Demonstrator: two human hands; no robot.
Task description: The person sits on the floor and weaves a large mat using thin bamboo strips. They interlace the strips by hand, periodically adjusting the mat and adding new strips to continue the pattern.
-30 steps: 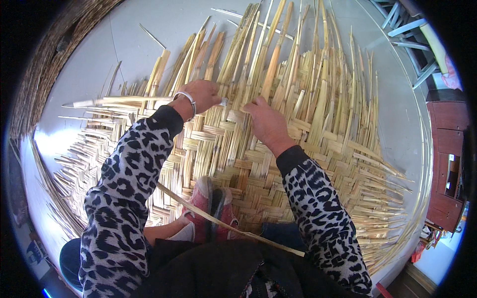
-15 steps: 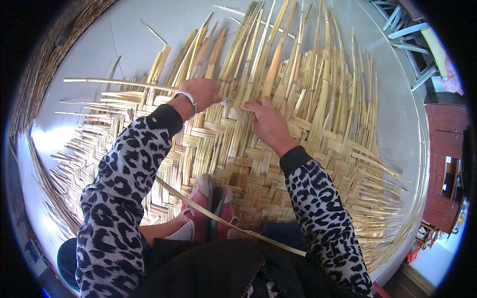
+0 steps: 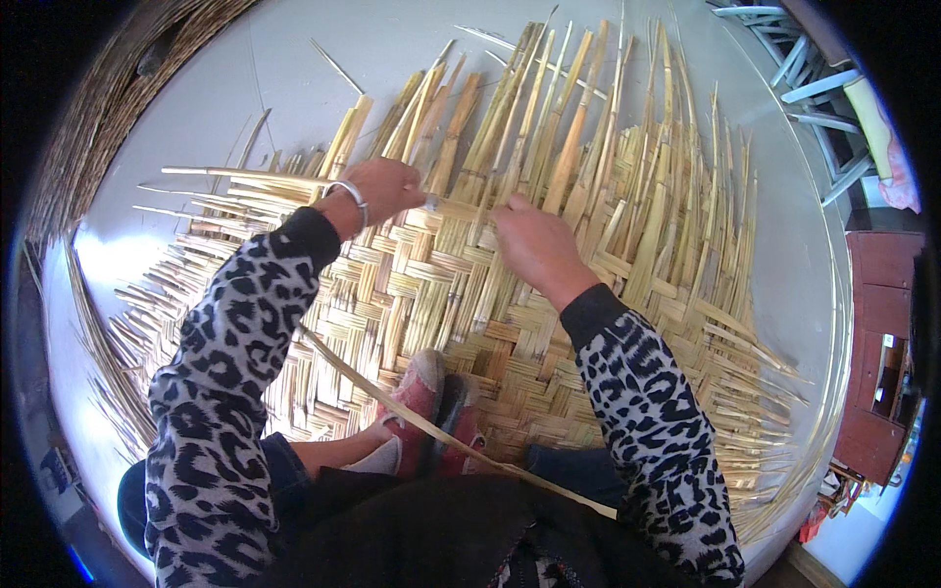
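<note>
A half-woven mat of flattened, split reed strips (image 3: 510,343) lies on the floor before me, its loose ends fanning out at the far side and both sides. My left hand (image 3: 384,191), a silver bangle at its wrist, is closed round a pale reed strip (image 3: 456,208) crossing the upright strips. One length of reed sticks out to the left of that hand. My right hand (image 3: 537,245) has its fingers bent and pressed together at the strip's right part; its fingertips are partly hidden. Both hands work at the weave's far edge.
My red shoes (image 3: 421,387) stand on the mat. A long thin reed (image 3: 392,404) slants across my legs. Bundled dark stalks (image 3: 108,118) lie at the far left, grey-blue stools (image 3: 818,86) at the far right, and a red-brown cabinet (image 3: 877,323) at the right.
My left hand has moved slightly left and the right hand slightly right, widening the gap between them. More of the crosswise strip shows there. The whole view has shifted a little.
</note>
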